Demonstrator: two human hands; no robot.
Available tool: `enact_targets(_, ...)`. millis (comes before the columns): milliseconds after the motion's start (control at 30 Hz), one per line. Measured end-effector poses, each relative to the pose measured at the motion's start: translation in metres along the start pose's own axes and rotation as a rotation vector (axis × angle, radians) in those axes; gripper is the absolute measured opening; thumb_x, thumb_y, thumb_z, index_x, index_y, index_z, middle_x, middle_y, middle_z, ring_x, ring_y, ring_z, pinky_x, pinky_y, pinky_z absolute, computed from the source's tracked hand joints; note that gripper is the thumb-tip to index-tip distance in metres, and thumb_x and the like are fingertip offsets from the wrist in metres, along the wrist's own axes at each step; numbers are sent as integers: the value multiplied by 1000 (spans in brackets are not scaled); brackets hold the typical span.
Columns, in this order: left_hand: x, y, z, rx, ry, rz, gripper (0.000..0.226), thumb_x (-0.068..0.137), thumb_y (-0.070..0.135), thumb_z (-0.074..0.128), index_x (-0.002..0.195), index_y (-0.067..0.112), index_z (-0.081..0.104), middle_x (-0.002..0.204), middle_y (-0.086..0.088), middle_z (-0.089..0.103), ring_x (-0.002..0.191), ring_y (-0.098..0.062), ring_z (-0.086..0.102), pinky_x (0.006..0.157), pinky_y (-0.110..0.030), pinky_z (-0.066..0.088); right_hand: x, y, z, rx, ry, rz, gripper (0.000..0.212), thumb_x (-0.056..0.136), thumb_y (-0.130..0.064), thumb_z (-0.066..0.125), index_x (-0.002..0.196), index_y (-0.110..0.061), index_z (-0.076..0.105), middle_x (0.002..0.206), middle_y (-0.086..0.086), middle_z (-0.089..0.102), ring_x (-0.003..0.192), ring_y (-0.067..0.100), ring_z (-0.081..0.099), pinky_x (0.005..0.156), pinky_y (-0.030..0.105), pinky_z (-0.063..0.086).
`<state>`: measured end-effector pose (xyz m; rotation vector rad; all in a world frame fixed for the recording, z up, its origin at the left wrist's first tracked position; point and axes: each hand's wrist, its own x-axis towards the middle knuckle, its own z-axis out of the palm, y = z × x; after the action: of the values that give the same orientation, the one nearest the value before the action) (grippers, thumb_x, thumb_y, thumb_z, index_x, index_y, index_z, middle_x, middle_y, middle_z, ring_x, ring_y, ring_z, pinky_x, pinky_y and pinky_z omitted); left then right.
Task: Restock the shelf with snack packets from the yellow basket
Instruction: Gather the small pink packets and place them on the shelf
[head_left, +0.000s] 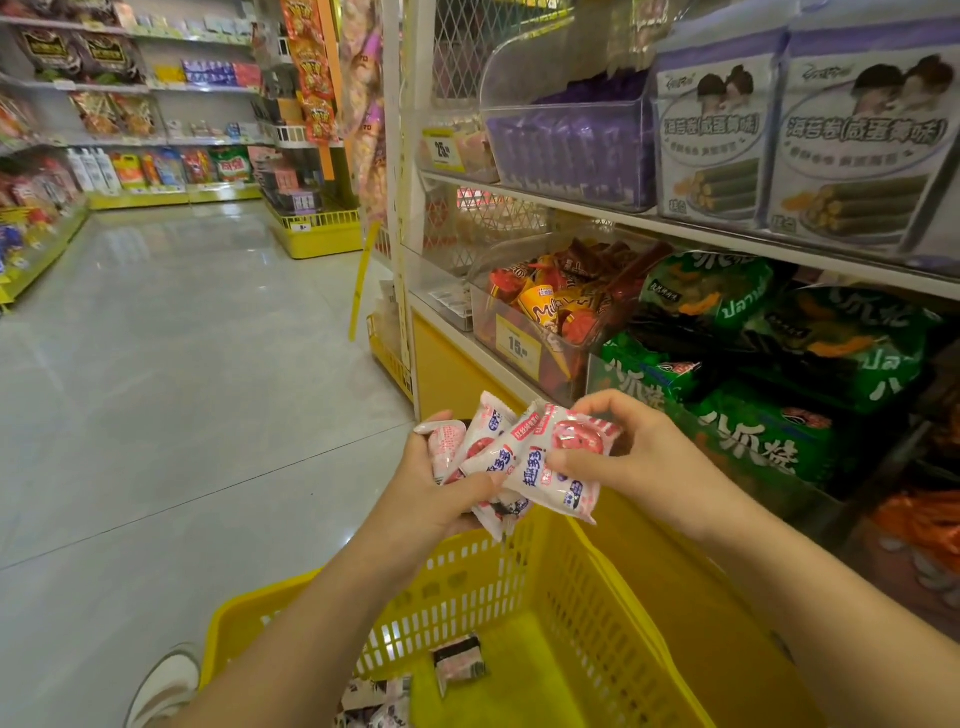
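While the left grip (441, 483) clamps a fan of packets (491, 447) above the basket (597, 597), the right grip (618, 457) pinches the front packet (563, 467), whose long axis stands nearly upright, top tipped rightward. Up and right of both lies the shelf (675, 224), nearer the right grip, with open air between. The bin (485, 317) wall is likely the edge to clear.

Packets (519, 460) over basket (493, 587) (shelf (675, 227) right)

Pictured were one left hand (441, 488), one right hand (639, 457), at least four held pink snack packets (566, 457), one yellow basket (493, 582) and one white shoe (166, 680).
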<state>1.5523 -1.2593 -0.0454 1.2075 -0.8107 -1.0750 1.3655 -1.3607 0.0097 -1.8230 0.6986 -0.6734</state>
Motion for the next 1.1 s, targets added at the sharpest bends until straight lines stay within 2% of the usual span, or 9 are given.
enact_targets(133, -3, 5, -3, 40, -108, -35, 85, 63, 14, 83, 132, 32, 36, 118, -3, 66, 101, -21, 69, 75, -40, 59, 0, 5, 2, 64, -57, 77, 58, 48, -36, 84, 90, -11, 53, 84, 8, 73, 70, 18, 69, 65, 28, 57)
enact_targets(233, -6, 6, -6, 37, -170, -85, 87, 65, 14, 85, 133, 36, 35, 119, 0, 66, 104, -22, 68, 78, -40, 58, 0, 4, 3, 54, -162, 91, 72, 55, -39, 82, 119, -29, 52, 110, 2, 69, 98, 16, 68, 82, 33, 57)
enact_targets(300, -8, 7, -8, -15, -209, -137, 83, 66, 34, 83, 134, 36, 35, 117, 2, 68, 105, -22, 68, 78, -39, 58, -1, 1, 1, 7, -232, 68, 76, 61, -39, 79, 131, -36, 49, 116, -2, 67, 108, 11, 63, 87, 28, 54)
enact_targets(400, -10, 7, -6, -41, -254, -190, 68, 77, 50, 69, 134, 27, 41, 113, -6, 70, 101, -24, 69, 72, -35, 57, -3, -2, 1, 70, -316, 84, 58, 68, -24, 77, 121, -21, 56, 102, 2, 71, 88, 16, 69, 67, 21, 54)
enact_targets(500, -8, 2, -1, -110, -240, -217, 59, 79, 33, 72, 130, 17, 46, 113, -14, 69, 98, -28, 69, 68, -36, 57, -5, -4, 1, 87, -327, 107, 50, 67, -18, 77, 112, -13, 56, 103, 14, 69, 86, 26, 68, 66, 27, 56)
enact_targets(633, -3, 7, 5, -396, -64, -185, 48, 78, 20, 65, 123, 11, 51, 103, -17, 72, 86, -27, 72, 64, -39, 58, -5, -7, 1, 350, -117, 138, 41, 64, -12, 72, 100, -7, 54, 95, 17, 65, 77, 22, 64, 65, 26, 55)
enact_targets(767, -2, 13, 19, -300, 115, 55, 37, 87, 24, 62, 122, 20, 50, 97, 0, 75, 87, -17, 73, 62, -31, 58, -2, -16, 17, 657, 189, 197, 44, 65, -18, 72, 101, -2, 53, 98, 24, 68, 80, 29, 66, 79, 39, 55)
enact_targets(900, -8, 30, 52, -173, 164, 258, 65, 70, 46, 69, 127, 30, 43, 115, 8, 68, 103, -14, 68, 72, -34, 58, -10, -35, 42, 768, 263, 82, 56, 77, -29, 67, 121, 4, 58, 111, 22, 67, 99, 33, 65, 93, 45, 50)
enact_targets(1100, -27, 83, 105, -153, 112, 439, 96, 59, 76, 67, 137, 40, 25, 137, 7, 51, 114, -5, 61, 91, -37, 54, -41, -88, 19, 690, 345, -42, 54, 74, -39, 65, 112, 0, 66, 113, 28, 64, 100, 33, 61, 97, 55, 44)
